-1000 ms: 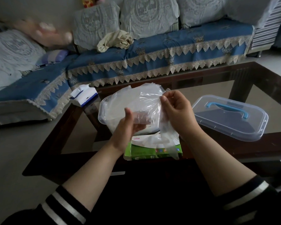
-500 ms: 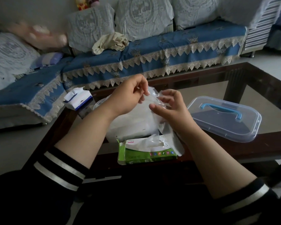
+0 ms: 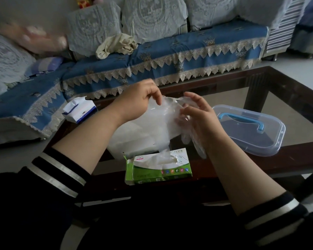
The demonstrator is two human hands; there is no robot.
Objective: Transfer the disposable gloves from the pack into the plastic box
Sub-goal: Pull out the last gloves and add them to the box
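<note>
The green and white glove pack (image 3: 158, 167) lies on the table's near edge, with a clear glove sticking up from its slot. Behind it stands the clear plastic box (image 3: 134, 139), holding a heap of thin gloves. My left hand (image 3: 140, 100) hovers over the box and pinches the top of a clear disposable glove (image 3: 170, 107). My right hand (image 3: 197, 114) is beside it with its fingers spread and touches the same glove, whose finger parts hang down under my wrist.
The box's clear lid (image 3: 249, 129) with a blue handle lies on the glass table (image 3: 296, 98) to the right. A white and blue packet (image 3: 79, 110) sits at the table's left corner. A blue-covered sofa (image 3: 170, 56) stands behind.
My left hand rose from below the glove to over the box and now pinches the glove's top. My right hand loosened its grip and spread its fingers.
</note>
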